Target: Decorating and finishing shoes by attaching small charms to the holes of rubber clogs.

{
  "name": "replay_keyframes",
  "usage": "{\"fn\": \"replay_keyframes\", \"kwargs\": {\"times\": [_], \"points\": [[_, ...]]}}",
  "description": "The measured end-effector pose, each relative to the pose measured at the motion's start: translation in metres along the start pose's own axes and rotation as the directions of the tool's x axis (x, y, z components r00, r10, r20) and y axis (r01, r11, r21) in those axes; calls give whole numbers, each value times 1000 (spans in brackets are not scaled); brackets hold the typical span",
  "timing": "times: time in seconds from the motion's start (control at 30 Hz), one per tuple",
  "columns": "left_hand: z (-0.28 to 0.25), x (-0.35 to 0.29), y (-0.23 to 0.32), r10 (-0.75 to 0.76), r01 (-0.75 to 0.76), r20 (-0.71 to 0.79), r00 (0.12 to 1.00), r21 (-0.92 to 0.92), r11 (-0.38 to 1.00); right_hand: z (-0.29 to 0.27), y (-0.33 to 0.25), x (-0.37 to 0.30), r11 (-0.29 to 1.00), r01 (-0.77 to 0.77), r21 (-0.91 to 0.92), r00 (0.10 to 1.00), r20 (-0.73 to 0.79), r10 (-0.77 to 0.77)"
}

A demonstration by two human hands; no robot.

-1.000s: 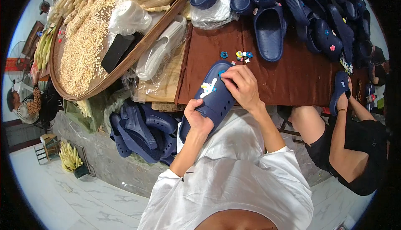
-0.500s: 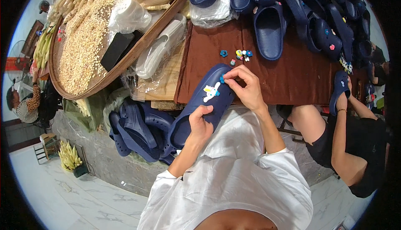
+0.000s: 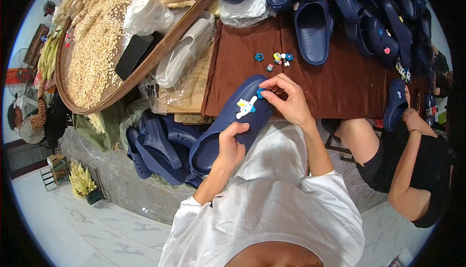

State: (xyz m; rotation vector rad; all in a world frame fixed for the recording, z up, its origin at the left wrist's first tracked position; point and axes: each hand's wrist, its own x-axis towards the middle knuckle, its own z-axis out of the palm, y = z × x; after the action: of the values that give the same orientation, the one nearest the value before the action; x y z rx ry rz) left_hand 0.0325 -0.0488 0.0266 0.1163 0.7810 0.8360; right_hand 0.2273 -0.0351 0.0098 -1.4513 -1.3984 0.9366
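A navy blue clog (image 3: 223, 121) is tilted over the table's front edge, its toe pointing away from me. My left hand (image 3: 232, 146) grips the clog by its side, thumb on top and the other fingers hidden beneath. On the upper sits a white cartoon charm (image 3: 246, 107). Near the toe, my right hand (image 3: 287, 99) pinches a small blue flower charm (image 3: 260, 93) against the clog between thumb and forefinger. Beyond the toe lie another blue flower charm (image 3: 259, 57), a small dark charm (image 3: 270, 67) and a little cluster of coloured charms (image 3: 282, 59).
Navy clogs (image 3: 312, 32) crowd the brown-covered table's (image 3: 233, 44) far right; more clogs (image 3: 158, 145) hang in a pile at left. A woven tray (image 3: 73, 103) of corn kernels overhangs the left side. At right, another person's hand (image 3: 412, 120) is beside a clog (image 3: 395, 107).
The clog in my hands has shifted slightly, its heel end swinging left. My right hand still pinches the flower charm. The other person's arm and clog have moved a little.
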Motion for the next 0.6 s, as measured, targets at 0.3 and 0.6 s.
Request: {"fn": "replay_keyframes", "kwargs": {"times": [0.3,0.6], "points": [[-19,-12,-11,47,-19,-85,995,301,953,-4,8,2,995,-84,48,995,55,81],[-20,-16,-18,181,-151,-6,983,530,834,-6,8,1,986,-126,112,974,202,101]]}}
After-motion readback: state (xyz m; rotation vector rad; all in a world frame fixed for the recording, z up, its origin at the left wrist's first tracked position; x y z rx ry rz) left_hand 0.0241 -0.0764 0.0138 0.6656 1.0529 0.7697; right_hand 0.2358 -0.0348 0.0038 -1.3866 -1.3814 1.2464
